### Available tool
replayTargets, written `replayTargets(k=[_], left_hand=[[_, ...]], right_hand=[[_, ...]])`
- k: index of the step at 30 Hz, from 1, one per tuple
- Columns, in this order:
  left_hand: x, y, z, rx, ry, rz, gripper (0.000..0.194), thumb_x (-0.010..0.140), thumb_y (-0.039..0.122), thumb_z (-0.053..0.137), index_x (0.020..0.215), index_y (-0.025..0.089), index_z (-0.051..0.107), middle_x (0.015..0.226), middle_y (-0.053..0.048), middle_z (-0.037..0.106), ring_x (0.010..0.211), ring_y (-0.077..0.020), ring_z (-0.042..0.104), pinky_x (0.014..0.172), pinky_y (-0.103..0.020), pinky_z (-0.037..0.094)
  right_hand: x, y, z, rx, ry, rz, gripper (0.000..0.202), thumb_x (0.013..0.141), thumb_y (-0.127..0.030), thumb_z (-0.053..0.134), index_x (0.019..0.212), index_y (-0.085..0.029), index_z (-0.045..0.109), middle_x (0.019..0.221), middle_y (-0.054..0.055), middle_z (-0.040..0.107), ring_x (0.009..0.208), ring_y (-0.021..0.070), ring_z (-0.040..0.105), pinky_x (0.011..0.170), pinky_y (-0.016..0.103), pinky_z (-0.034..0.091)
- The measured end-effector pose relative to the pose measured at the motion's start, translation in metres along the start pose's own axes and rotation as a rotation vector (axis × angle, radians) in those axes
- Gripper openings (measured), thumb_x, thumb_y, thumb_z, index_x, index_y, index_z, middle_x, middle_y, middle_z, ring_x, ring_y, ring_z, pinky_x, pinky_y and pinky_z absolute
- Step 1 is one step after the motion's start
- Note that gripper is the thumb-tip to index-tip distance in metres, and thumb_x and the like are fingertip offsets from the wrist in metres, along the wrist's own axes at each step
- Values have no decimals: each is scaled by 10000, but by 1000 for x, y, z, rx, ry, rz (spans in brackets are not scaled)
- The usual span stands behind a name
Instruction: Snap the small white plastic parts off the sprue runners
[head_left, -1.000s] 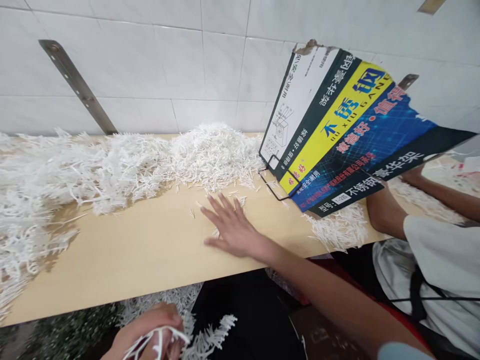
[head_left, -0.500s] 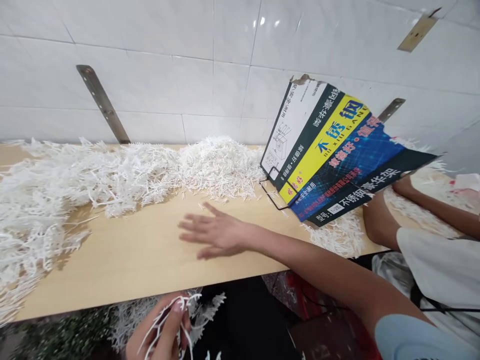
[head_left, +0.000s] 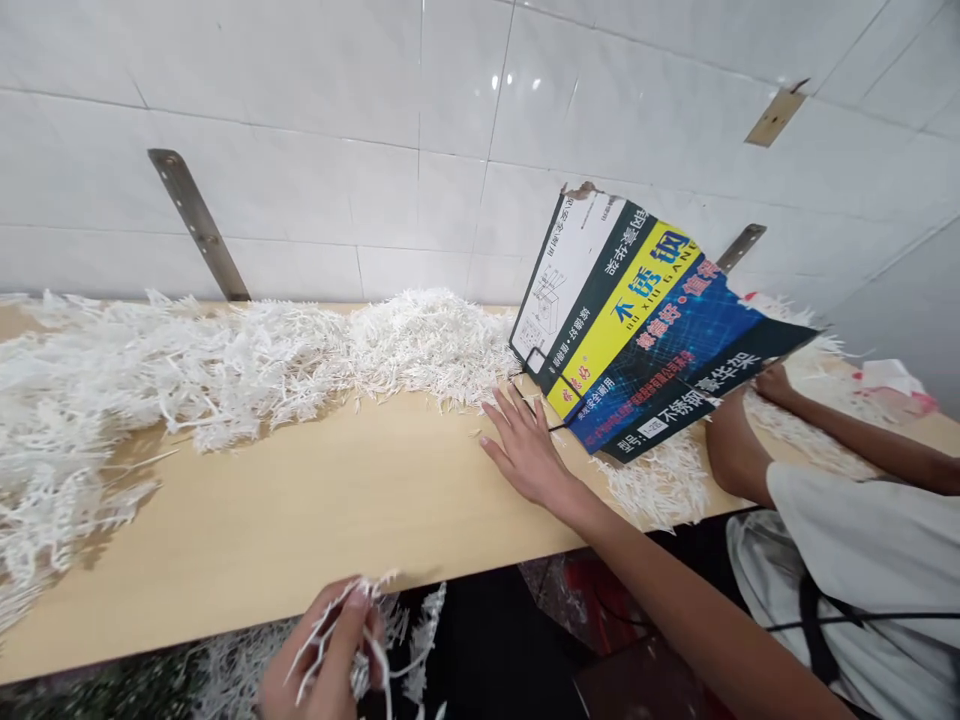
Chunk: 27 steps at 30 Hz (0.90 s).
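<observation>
Near the table's front edge, my left hand pinches a white branching plastic sprig, its thin arms poking out between the fingers. My right hand lies palm down with fingers spread, at the right end of the small white pieces heaped along the wall. Its fingertips are close to the black wire stand at the foot of the printed cardboard sheet; whether they touch it I cannot tell. To the left spreads a large tangle of white branching sprigs on the wooden table.
The cardboard leans upright across the table as a divider. Beyond it a co-worker's arm reaches over another white pile. Metal brackets are fixed to the tiled wall. More white sprigs hang below the table edge.
My right hand has moved right across the tabletop, from the middle to beside the cardboard. My left hand keeps its hold on the sprig. The view has shifted slightly.
</observation>
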<state>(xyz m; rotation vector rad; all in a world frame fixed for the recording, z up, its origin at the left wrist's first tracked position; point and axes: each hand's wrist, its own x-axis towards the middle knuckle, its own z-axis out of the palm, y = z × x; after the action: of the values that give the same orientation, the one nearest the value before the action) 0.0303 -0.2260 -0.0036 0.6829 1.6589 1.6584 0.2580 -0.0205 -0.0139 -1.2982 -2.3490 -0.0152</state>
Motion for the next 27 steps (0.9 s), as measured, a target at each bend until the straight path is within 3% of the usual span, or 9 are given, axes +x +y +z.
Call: replayTargets(k=[3, 6, 8, 11, 14, 18, 20, 24, 27], left_hand=[[29, 9, 28, 82, -225, 9, 411, 872, 576, 689, 777, 176, 690, 641, -32, 669, 549, -184, 626, 526, -276, 548], [69, 12, 71, 203, -453, 112, 360, 962, 506, 569, 801, 193, 643, 711, -51, 714, 671, -208, 694, 655, -296, 569], [92, 7, 97, 324, -482, 155, 302, 1014, 435, 478, 862, 207, 605, 770, -57, 740, 656, -201, 698, 635, -286, 525], [110, -6, 121, 569, -392, 314, 236, 1029, 350, 431, 904, 206, 569, 747, -74, 721, 638, -215, 678, 614, -285, 442], [111, -20, 127, 646, -318, 405, 212, 1040, 331, 400, 943, 211, 546, 721, -61, 705, 629, -220, 663, 615, -285, 394], [106, -25, 122, 587, -353, 407, 224, 1054, 364, 378, 981, 229, 540, 738, -28, 707, 627, -213, 655, 643, -295, 412], [105, -24, 121, 543, -334, 453, 177, 1037, 325, 410, 1097, 225, 542, 899, -54, 730, 700, -210, 672, 673, -307, 449], [104, -21, 121, 459, -222, 794, 333, 944, 155, 477, 1271, 203, 521, 1370, -165, 584, 1234, -274, 601, 980, -417, 494], [101, -20, 122, 548, -337, 1056, 339, 893, 86, 489, 1185, 211, 607, 1424, -149, 567, 1400, -315, 471, 1173, -524, 337]], right_hand=[[-26, -16, 1, 369, 4, 64, 434, 1067, -455, 435, 1352, -201, 641, 1484, 146, 604, 1466, 301, 464, 1237, 564, 293], [-28, -24, 5, 893, -49, 226, 497, 1078, -531, 353, 1199, -195, 698, 1121, 113, 775, 1082, 251, 717, 1008, 436, 531], [-22, -25, 9, 1094, -99, 309, 591, 1066, -603, 311, 1138, -182, 720, 983, 92, 785, 905, 229, 731, 885, 389, 562], [-15, -23, 11, 1129, -212, 273, 567, 1020, -641, 435, 1045, -173, 755, 937, 69, 768, 855, 209, 695, 836, 342, 537], [-17, -21, 13, 1082, -276, 213, 413, 961, -565, 613, 992, -182, 764, 914, 48, 748, 847, 198, 668, 799, 312, 518], [-22, -20, 17, 1126, -182, 295, 308, 915, -482, 692, 848, -183, 724, 761, 20, 689, 717, 170, 621, 698, 286, 497], [-21, -19, 19, 1177, -110, 352, 303, 905, -470, 701, 801, -186, 687, 695, -2, 639, 661, 153, 584, 659, 273, 473], [-18, -17, 18, 1254, 46, 431, 307, 925, -486, 672, 835, -193, 660, 739, 5, 654, 702, 156, 594, 708, 283, 488], [-17, -16, 18, 1281, 39, 427, 333, 931, -529, 661, 886, -199, 660, 779, 20, 677, 739, 173, 619, 754, 309, 516]])
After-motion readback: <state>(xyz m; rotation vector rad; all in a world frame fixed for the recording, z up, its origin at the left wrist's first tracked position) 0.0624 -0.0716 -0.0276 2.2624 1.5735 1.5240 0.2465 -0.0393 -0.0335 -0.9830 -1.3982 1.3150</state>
